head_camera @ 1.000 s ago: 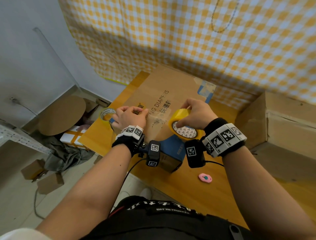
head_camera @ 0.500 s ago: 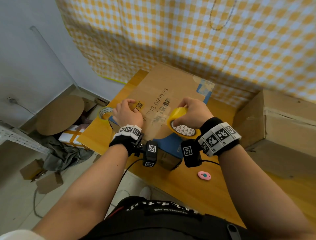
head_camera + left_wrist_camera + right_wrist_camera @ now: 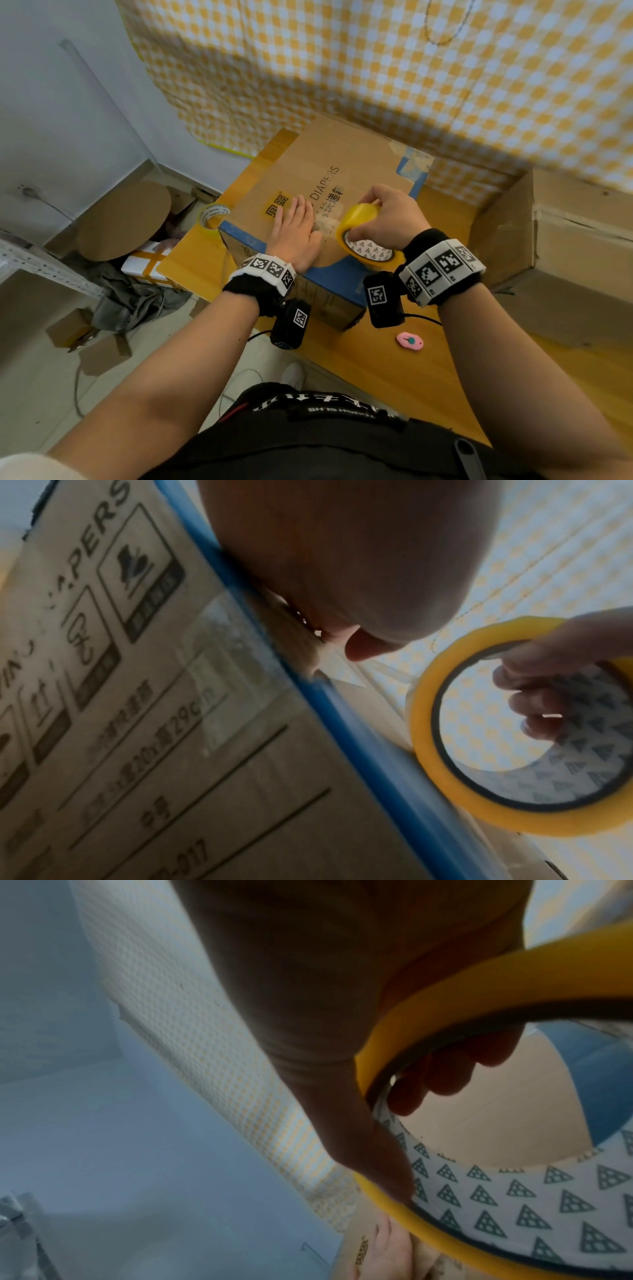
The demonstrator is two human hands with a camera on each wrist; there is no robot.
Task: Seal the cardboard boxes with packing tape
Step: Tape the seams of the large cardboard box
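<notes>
While hands tape, cardboard box [image 3: 329, 178] reads "DIAPERS", side "29cm", yellow tape roll [image 3: 359, 222]

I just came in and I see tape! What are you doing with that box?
A person is taping a cardboard box shut on a wooden table. The left hand lies flat on top of the box, pressing clear tape down. The right hand grips a yellow tape roll beside it. A small pink cutter lies nearby.

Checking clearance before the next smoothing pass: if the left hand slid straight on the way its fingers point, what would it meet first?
The left hand lies flat on the cardboard box, fingers pointing away across the top. Ahead is only bare lid with print; the way looks free to the far edge, though depth is hard to judge.
</notes>
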